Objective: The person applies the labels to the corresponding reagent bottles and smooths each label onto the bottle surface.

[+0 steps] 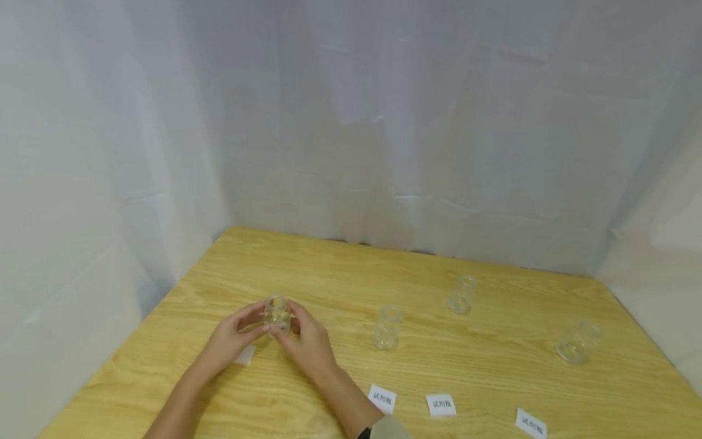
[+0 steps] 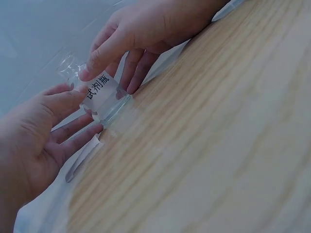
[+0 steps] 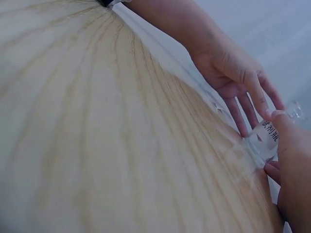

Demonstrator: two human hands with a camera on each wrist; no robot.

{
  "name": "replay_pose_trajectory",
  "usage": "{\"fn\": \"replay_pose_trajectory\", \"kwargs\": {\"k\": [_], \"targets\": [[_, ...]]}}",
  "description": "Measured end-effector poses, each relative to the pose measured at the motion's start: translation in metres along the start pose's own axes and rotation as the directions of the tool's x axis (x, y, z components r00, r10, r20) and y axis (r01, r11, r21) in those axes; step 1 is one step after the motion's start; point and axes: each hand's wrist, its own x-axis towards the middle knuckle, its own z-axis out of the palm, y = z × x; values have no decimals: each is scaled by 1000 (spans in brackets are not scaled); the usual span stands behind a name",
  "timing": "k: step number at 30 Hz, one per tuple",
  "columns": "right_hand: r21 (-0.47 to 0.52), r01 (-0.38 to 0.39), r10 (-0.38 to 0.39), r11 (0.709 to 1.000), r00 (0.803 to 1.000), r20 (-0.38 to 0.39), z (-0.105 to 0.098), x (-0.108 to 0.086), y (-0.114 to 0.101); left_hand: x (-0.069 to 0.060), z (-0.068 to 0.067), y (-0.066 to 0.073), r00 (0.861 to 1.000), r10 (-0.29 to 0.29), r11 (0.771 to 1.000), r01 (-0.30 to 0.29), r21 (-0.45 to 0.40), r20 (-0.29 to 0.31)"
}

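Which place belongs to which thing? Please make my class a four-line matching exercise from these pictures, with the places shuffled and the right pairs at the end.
Things
1. Labelled glass bottle
2. Rightmost glass bottle
3. Pale sheeting
4. Three printed white labels

Places
A. Hanging behind the wooden tabletop
B. Side by side on the tabletop's near part
C. Held between the left hand and the right hand
D. On the tabletop, towards its right edge

Right pairs: 1-C, 2-D, 3-A, 4-B

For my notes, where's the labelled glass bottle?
In the head view, the labelled glass bottle is left of centre, held between the left hand and right hand, left of three other glass bottles.
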Motion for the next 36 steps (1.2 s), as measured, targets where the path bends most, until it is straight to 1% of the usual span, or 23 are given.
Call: {"fn": "replay_pose_trajectory", "kwargs": {"k": [3, 5, 7, 10, 12, 14, 19, 21, 26, 28, 30, 32, 35, 36], "targets": [[16, 13, -13, 1000, 1000, -19, 2, 0, 1, 0, 0, -2, 999, -31, 999, 31, -11, -14], [52, -25, 26, 998, 999, -18, 2, 0, 0, 0, 0, -2, 998, -54, 998, 54, -14, -14], [92, -74, 75, 993, 997, -8, 1, -1, 0, 0, 0, -2, 997, -81, 997, 81, -17, -2], [135, -116, 116, 984, 993, 8, -1, -1, -1, 0, -2, -2, 993, -115, 993, 116, -34, 13], [142, -118, 117, 983, 993, 15, -2, 0, -1, -1, -4, -3, 991, -128, 990, 130, -56, 29], [147, -122, 121, 982, 993, 15, -3, 0, -2, -1, -6, -3, 990, -128, 987, 133, -91, 52], [167, -122, 117, 978, 992, 36, -6, 1, -2, -2, -10, -6, 990, -104, 982, 118, -148, 99], [169, -111, 105, 979, 994, 43, -7, 1, -1, -1, -10, -6, 990, -92, 981, 108, -158, 106], [143, -113, 107, 983, 993, 48, -7, 2, 0, 1, -11, -6, 989, -71, 976, 95, -196, 130], [157, -137, 129, 978, 990, 63, -7, 2, -1, 1, -11, -5, 989, -71, 978, 94, -186, 129], [162, -154, 144, 975, 987, 74, -6, 1, -1, 1, -10, -4, 991, -55, 985, 73, -156, 120], [150, -162, 153, 975, 986, 70, -5, 1, -1, 1, -8, -4, 993, -25, 991, 40, -128, 111], [96, -137, 133, 986, 990, 48, -4, 1, -1, 2, -5, -4, 995, 22, 995, -13, -98, 96], [69, -121, 118, 990, 992, 36, -3, 1, 0, 3, -3, -4, 996, 29, 995, -21, -93, 90]]}}
